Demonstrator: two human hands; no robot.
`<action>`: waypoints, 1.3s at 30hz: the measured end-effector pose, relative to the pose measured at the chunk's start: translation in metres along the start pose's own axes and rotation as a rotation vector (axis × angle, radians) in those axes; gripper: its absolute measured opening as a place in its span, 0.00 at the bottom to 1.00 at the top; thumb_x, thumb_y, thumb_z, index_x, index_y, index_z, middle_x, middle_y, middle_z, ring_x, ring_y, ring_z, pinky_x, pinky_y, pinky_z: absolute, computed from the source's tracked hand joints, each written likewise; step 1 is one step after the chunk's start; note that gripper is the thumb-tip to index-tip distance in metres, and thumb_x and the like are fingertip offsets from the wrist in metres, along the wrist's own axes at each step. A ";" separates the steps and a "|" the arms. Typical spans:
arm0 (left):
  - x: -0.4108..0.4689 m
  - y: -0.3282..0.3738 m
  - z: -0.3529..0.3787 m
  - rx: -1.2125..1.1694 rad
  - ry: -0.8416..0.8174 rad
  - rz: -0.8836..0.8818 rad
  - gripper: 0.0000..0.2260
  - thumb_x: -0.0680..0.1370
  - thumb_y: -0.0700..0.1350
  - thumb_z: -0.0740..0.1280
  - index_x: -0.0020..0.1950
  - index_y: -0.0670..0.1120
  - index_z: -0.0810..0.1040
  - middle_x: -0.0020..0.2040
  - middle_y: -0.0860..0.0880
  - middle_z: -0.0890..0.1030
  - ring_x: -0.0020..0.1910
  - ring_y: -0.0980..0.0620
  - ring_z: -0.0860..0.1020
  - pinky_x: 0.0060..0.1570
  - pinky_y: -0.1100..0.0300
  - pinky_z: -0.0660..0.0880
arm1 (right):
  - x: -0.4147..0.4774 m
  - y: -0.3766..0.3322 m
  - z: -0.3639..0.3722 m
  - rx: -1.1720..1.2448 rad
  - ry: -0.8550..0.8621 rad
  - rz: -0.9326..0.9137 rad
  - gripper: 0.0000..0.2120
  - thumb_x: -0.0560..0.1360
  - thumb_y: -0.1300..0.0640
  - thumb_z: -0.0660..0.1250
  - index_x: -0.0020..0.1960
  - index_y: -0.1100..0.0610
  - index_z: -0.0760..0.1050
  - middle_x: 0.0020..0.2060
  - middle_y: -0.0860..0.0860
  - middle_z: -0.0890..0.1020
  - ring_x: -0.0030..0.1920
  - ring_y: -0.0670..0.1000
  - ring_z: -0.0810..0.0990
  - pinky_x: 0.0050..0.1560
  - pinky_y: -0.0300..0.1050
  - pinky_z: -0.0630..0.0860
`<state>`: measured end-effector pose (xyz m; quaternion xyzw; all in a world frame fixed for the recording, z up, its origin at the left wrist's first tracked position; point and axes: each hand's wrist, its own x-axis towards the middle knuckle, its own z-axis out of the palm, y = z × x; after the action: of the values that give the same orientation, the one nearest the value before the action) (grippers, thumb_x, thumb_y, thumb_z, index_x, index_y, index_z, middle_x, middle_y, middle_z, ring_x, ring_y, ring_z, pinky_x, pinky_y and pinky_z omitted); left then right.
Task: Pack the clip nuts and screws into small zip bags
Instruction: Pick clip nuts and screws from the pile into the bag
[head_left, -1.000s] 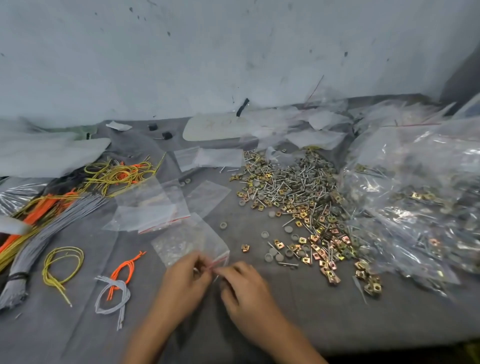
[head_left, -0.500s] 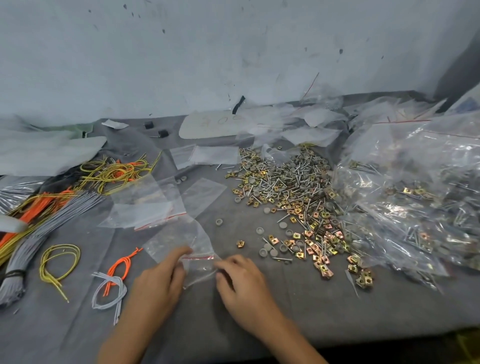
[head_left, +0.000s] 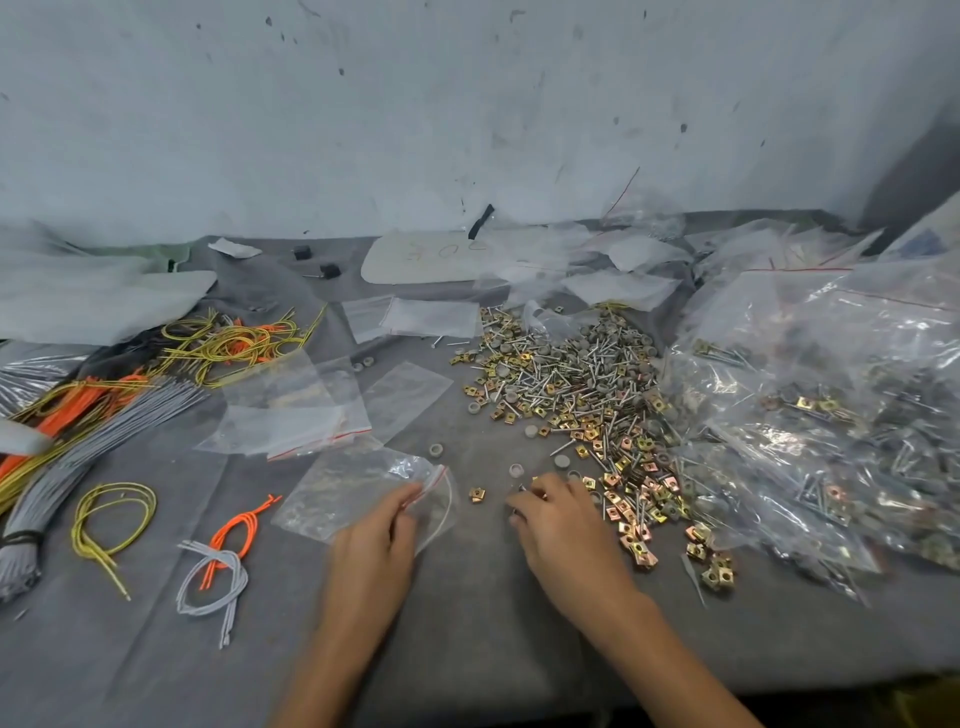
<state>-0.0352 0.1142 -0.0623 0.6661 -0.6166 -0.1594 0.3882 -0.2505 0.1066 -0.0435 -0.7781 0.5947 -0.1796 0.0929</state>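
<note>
The small zip bag lies flat on the table. Its long axis runs left to right and its red-striped mouth is at the right end. The left grip pinches the bag just below that mouth, fingers curled onto the plastic. The mouth looks only slightly parted.

Just right of the mouth sits a single clip nut, apart from both hands. Further right of the bag, the right grip rests knuckles up at the near edge of the loose pile of clip nuts and screws. Its fingertips are curled down among the pieces, and I cannot tell whether they hold one.

The mouth faces the right grip, so the feeding move is likely a short sweep leftward, with the right grip the nearer one.

Spare empty bags lie behind the bag. Filled bags are heaped far to its right.
</note>
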 end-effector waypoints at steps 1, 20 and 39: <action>0.000 0.000 0.000 -0.004 0.002 -0.012 0.18 0.76 0.49 0.59 0.60 0.54 0.83 0.57 0.58 0.85 0.57 0.58 0.80 0.54 0.69 0.69 | 0.000 0.000 -0.001 0.001 -0.014 -0.011 0.14 0.84 0.51 0.56 0.66 0.49 0.75 0.62 0.48 0.72 0.61 0.53 0.69 0.59 0.45 0.68; -0.004 0.001 0.001 -0.028 -0.019 -0.029 0.14 0.79 0.49 0.62 0.62 0.55 0.82 0.54 0.56 0.86 0.55 0.51 0.83 0.55 0.54 0.77 | 0.002 -0.024 -0.007 0.456 0.116 -0.002 0.07 0.79 0.59 0.67 0.54 0.50 0.82 0.50 0.46 0.74 0.49 0.44 0.76 0.54 0.39 0.73; -0.007 -0.002 -0.004 -0.226 -0.086 -0.016 0.16 0.77 0.51 0.57 0.61 0.66 0.76 0.36 0.59 0.82 0.34 0.61 0.78 0.38 0.58 0.74 | 0.015 -0.070 0.028 0.449 0.102 -0.061 0.14 0.79 0.55 0.67 0.63 0.45 0.73 0.52 0.48 0.83 0.52 0.51 0.81 0.54 0.48 0.76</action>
<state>-0.0324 0.1215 -0.0633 0.6157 -0.6054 -0.2593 0.4327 -0.1740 0.1095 -0.0412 -0.7454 0.5202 -0.3490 0.2280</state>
